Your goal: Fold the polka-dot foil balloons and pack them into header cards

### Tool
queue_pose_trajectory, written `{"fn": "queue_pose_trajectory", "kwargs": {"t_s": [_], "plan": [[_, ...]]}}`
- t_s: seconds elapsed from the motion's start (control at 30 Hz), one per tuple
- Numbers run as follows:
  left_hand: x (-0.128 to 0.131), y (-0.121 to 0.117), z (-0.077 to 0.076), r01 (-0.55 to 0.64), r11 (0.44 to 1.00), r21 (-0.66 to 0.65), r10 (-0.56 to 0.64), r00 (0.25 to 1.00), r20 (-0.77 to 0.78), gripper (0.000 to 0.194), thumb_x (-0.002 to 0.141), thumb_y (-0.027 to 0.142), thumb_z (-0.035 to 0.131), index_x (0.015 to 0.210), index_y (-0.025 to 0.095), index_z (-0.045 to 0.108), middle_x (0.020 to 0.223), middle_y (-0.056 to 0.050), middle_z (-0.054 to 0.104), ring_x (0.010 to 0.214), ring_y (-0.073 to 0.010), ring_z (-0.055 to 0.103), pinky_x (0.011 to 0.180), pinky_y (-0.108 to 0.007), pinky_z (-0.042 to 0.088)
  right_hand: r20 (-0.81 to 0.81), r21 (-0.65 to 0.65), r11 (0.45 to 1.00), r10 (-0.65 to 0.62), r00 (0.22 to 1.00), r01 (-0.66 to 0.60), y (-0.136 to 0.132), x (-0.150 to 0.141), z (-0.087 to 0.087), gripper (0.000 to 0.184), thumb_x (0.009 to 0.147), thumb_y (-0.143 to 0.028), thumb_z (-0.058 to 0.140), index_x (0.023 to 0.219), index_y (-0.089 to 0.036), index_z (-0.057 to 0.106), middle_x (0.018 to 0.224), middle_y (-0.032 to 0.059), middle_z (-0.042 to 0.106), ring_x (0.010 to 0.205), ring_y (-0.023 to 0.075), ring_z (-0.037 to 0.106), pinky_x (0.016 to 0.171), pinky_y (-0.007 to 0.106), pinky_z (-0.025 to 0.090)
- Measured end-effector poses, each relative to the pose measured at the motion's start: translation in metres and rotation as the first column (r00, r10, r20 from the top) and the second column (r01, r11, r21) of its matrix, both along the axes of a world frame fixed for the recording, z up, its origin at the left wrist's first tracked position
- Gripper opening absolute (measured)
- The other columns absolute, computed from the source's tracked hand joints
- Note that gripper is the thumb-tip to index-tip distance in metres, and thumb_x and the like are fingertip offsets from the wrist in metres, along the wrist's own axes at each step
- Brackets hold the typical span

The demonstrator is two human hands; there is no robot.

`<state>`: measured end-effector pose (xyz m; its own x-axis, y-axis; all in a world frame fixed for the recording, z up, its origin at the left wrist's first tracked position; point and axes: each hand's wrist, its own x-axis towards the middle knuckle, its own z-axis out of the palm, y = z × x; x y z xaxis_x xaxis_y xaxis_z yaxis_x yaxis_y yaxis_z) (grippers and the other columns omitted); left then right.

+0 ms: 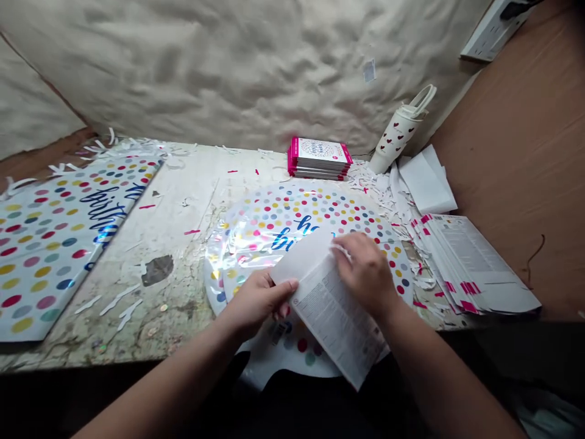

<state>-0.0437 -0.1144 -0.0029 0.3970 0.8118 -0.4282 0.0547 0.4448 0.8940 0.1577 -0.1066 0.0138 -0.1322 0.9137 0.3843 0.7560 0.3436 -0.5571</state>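
Observation:
My left hand [262, 299] grips a folded printed sheet [336, 305] by its left edge, thumb on top. At the sheet's upper fold, my right hand [368, 271] is closed with its fingertips on the paper. Small grey print covers the lower panel, while the upper flap is plain white. The sheet is tilted above flat, clear-edged foil balloons [320, 207] with coloured dots and blue lettering. Both hands and the sheet hide part of that lettering.
A dotted foil pile [59, 244] lies left. At the back stand a pink-edged stack of packets [317, 158] and a heart-patterned tumbler [397, 139]. Printed sheets [479, 259] lie right, near paper scraps [379, 189]. The worn table [183, 286] ends at a front edge.

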Motion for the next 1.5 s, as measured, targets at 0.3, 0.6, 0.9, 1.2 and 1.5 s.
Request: {"fn": "queue_pose_trajectory", "kwargs": {"t_s": [0.3, 0.6, 0.9, 1.2, 1.5], "plan": [[0.007, -0.02, -0.017, -0.175, 0.982, -0.072, 0.185, 0.966, 0.178, 0.028, 0.071, 0.038, 0.067, 0.065, 0.014, 0.055, 0.051, 0.003, 0.052, 0.048, -0.01, 0.048, 0.049, -0.021, 0.035, 0.18, -0.012, 0.967, 0.253, 0.951, -0.255, -0.027, -0.025, -0.017, 0.018, 0.087, -0.017, 0.046, 0.088, -0.018, 0.064, 0.085, 0.0076, 0.064, 0.083, 0.0193, 0.059, 0.076, 0.032, 0.048], [0.015, -0.025, -0.015, -0.13, 0.97, -0.208, 0.175, 0.96, 0.217, 0.035, 0.072, 0.038, 0.066, 0.053, 0.013, 0.049, 0.042, 0.004, 0.047, 0.04, -0.0048, 0.036, 0.042, -0.017, 0.024, -0.019, -0.146, 0.958, 0.247, 0.969, -0.247, -0.026, -0.014, -0.013, 0.016, 0.086, -0.016, 0.049, 0.092, -0.021, 0.063, 0.091, 0.0038, 0.067, 0.088, 0.0168, 0.06, 0.081, 0.03, 0.048], [0.029, -0.024, -0.018, -0.125, 0.967, -0.222, 0.169, 0.967, 0.19, 0.029, 0.069, 0.033, 0.069, 0.056, 0.012, 0.052, 0.044, 0.004, 0.046, 0.041, -0.0048, 0.037, 0.041, -0.017, 0.024, 0.081, -0.16, 0.975, 0.172, 0.982, -0.158, -0.033, -0.007, -0.01, 0.017, 0.085, -0.015, 0.051, 0.09, -0.021, 0.065, 0.091, 0.0044, 0.068, 0.086, 0.0184, 0.062, 0.079, 0.032, 0.049], [0.027, -0.031, -0.017, -0.077, 0.995, -0.068, 0.088, 0.982, 0.169, 0.025, 0.077, 0.037, 0.06, 0.079, 0.013, 0.059, 0.057, -0.001, 0.06, 0.043, -0.012, 0.051, 0.043, -0.022, 0.04, 0.144, -0.06, 0.98, 0.196, 0.97, -0.189, -0.042, -0.014, -0.01, 0.021, 0.084, -0.01, 0.045, 0.094, -0.016, 0.063, 0.093, 0.009, 0.067, 0.088, 0.0206, 0.062, 0.078, 0.033, 0.05], [0.025, -0.028, -0.016, -0.068, 0.995, -0.074, 0.079, 0.983, 0.167, 0.025, 0.078, 0.038, 0.059, 0.072, 0.013, 0.058, 0.048, 0.002, 0.055, 0.039, -0.0104, 0.048, 0.038, -0.02, 0.036, 0.004, -0.19, 0.953, 0.24, 0.971, -0.234, -0.037, -0.003, -0.005, 0.016, 0.086, -0.015, 0.05, 0.092, -0.021, 0.063, 0.092, 0.0028, 0.068, 0.087, 0.0162, 0.063, 0.079, 0.028, 0.049]]}}
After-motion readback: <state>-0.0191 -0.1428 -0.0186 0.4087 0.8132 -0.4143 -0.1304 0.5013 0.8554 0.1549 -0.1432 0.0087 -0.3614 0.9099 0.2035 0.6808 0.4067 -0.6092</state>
